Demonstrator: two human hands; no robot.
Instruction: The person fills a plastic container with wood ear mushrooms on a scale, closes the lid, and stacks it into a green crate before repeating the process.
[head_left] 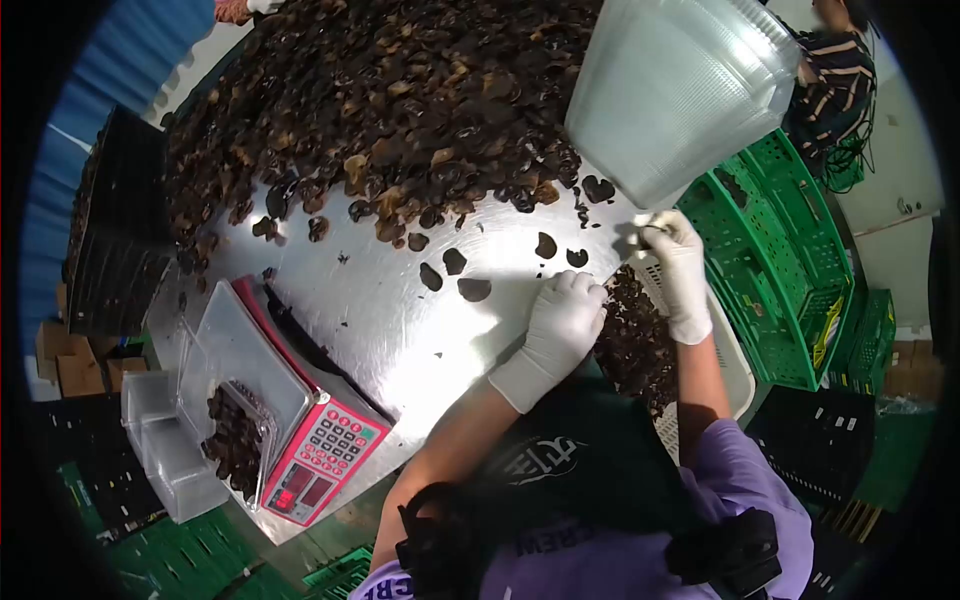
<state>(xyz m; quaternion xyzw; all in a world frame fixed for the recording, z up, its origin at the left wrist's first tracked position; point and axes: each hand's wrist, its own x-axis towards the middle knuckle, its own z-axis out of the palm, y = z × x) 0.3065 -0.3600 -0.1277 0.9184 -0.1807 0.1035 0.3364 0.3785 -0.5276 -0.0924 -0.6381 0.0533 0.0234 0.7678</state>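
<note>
A dark piece (654,230) is pinched at the tip of the right hand (680,272), near the white basket (741,376), while left hand (565,318) closure cannot be determined.

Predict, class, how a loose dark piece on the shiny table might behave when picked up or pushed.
The dark piece is probably light, being small beside the left hand and seemingly thin. Pushed, it may slide easily, since the table looks smooth. It seems unlikely to roll, as it lies flat.
</note>
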